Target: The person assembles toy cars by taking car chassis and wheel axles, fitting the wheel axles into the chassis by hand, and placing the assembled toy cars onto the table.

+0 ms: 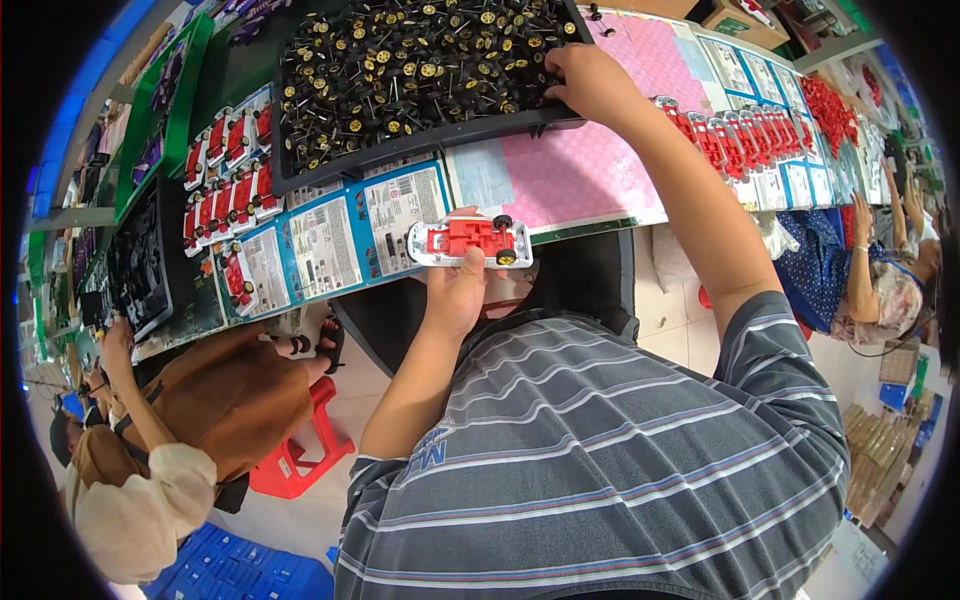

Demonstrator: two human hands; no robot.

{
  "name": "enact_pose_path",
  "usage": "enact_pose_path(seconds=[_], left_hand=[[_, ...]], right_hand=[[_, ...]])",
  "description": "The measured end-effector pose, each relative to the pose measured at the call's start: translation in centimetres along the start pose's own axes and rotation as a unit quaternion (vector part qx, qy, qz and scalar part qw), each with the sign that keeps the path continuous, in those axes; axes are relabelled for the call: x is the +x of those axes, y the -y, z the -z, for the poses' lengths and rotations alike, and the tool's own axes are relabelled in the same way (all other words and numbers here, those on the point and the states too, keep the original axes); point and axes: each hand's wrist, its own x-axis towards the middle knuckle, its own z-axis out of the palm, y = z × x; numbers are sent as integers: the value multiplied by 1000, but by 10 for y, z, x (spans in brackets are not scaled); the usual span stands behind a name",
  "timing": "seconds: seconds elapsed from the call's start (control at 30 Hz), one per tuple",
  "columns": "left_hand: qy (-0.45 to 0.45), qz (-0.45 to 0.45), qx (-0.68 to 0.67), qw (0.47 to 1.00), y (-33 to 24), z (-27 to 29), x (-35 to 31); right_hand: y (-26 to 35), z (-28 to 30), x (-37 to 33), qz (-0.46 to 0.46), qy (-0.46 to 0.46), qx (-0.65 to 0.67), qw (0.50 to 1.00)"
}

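left hand (pixel 457 296) around plastic car (pixel 468 236)

- can't tell if the right hand (pixel 585 80) has anything pinched, its fingertips kinda vanish at the black tray (pixel 430 143)
- left hand's (pixel 458 292) fingers mostly tucked behind the red-and-white toy car (pixel 470 238), roof's out of sight too
- tray's far side gets chopped by the top edge
- backing cards' (pixel 325 243) print: way too tiny

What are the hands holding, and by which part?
The left hand holds a white toy car, underside up, around its middle, thumb on its red base. Whether the right hand, at the wheel tray, holds anything is hidden.
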Motion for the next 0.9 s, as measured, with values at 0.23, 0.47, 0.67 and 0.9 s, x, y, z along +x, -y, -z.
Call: enact_pose_path(seconds=[0.23,0.47,0.67,0.9], left_hand=[[10,-1,-12,1000,-1,-3,-1],[22,0,-16,1000,-2,2,0],[21,-4,-20,1000,-7,-2,0],[11,3,-6,1000,-4,3,-2]], right_hand=[[13,9,-6,-59,-4,11,998],[17,36,-21,-137,-4,265,955],[18,29,-33,-74,-48,276,957],[41,18,-62,-39,-167,187,967]])
